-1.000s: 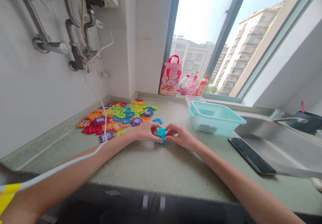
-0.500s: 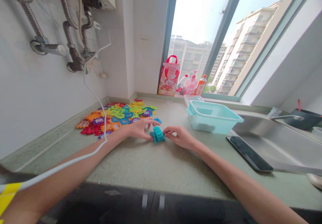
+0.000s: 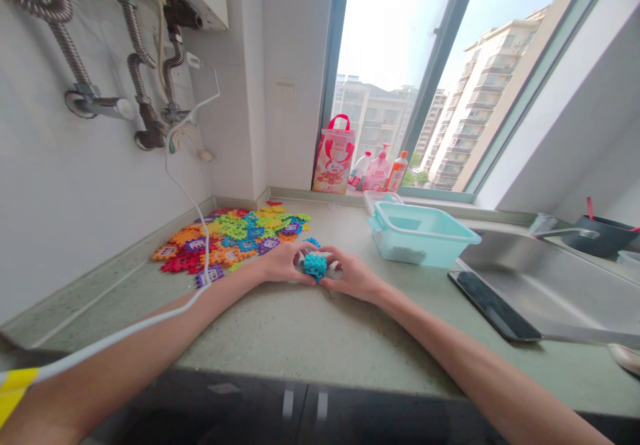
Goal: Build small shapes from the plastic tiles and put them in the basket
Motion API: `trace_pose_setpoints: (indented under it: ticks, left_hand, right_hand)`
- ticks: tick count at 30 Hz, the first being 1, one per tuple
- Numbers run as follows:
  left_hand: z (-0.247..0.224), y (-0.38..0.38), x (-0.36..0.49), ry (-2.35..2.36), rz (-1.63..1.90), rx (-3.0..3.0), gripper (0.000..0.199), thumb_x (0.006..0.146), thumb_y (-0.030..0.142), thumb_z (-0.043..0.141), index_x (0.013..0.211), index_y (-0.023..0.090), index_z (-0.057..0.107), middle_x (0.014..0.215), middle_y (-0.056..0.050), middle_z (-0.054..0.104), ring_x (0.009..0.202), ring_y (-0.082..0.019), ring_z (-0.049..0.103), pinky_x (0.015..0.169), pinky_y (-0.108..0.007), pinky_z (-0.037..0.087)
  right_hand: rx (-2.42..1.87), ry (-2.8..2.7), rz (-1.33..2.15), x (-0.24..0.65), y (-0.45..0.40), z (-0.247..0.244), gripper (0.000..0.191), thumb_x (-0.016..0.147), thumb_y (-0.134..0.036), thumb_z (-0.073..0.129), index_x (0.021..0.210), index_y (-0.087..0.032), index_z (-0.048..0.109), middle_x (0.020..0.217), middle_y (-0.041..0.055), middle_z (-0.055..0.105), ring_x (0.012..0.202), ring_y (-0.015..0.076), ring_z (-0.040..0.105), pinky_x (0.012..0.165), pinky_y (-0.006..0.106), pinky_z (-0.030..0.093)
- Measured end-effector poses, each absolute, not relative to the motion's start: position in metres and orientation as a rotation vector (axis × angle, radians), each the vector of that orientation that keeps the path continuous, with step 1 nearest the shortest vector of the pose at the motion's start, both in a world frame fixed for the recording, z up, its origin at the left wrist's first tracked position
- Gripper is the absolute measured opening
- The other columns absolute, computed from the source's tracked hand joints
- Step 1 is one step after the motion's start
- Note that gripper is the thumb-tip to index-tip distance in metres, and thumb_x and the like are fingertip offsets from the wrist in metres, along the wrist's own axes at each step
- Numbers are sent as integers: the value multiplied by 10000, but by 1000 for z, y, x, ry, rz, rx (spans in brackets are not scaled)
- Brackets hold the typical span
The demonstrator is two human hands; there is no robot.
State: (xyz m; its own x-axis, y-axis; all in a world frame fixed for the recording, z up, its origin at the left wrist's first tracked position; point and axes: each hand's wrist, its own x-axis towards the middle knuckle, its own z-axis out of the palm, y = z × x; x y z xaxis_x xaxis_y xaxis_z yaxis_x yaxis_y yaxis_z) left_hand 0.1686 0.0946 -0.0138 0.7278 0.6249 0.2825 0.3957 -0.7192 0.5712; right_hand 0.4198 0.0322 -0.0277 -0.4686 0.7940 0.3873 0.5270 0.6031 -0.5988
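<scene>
A small block of joined teal toothed pieces (image 3: pixel 315 265) is between my hands, just above or on the grey-green counter. My left hand (image 3: pixel 287 262) curls round its left side, thumb below and fingers above. From the right, my right hand (image 3: pixel 349 273) grips it in the same way, and the fingertips of both hands nearly meet. Behind my left hand and forearm spreads a flat pile of colourful toothed pieces (image 3: pixel 243 226), in red, orange, yellow, green, blue and purple. One blue piece (image 3: pixel 313 241) lies just behind the teal block.
A teal plastic tub (image 3: pixel 425 235) stands right of my hands. A black phone (image 3: pixel 493 305) lies beside the steel sink (image 3: pixel 520 265). Bottles (image 3: pixel 377 171) and a pink bag (image 3: pixel 334 161) stand by the window. A white cable (image 3: pixel 206 251) hangs across my left forearm.
Both hands have closed in round the teal block, which has been turned and now shows a rounder, compact side. The camera view has shifted slightly.
</scene>
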Motion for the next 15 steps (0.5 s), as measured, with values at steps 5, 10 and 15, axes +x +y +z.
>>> trace_pose_setpoints:
  ticks: [5, 10, 15]
  left_hand:
    - [-15, 94, 169, 789, 745, 2358, 951, 604, 557, 953, 1419, 225, 591, 1155, -59, 684, 703, -134, 601, 647, -266, 483]
    - [-13, 94, 166, 761, 837, 2407, 1014, 644, 578, 931, 1503, 252, 504, 1284, -86, 650, 731, -131, 587, 711, -293, 523]
    - [-12, 94, 165, 756, 797, 2482, 909, 719, 598, 880, 1474, 235, 526, 1335, -101, 636, 754, -141, 579, 798, -330, 541]
  right_hand:
    - [-1041, -2126, 388, 424, 35, -28, 707, 777, -266, 794, 1431, -286, 527, 1084, 42, 758, 951, 216, 713, 823, 356, 590]
    - [-1088, -2049, 102, 438, 40, -9, 698, 793, -307, 757, 1446, -270, 513, 1067, 52, 768, 910, 220, 727, 811, 369, 610]
    - [-1203, -1887, -332, 478, 48, 27, 674, 822, -347, 734, 1455, -240, 527, 1091, 79, 771, 994, 272, 730, 897, 414, 597]
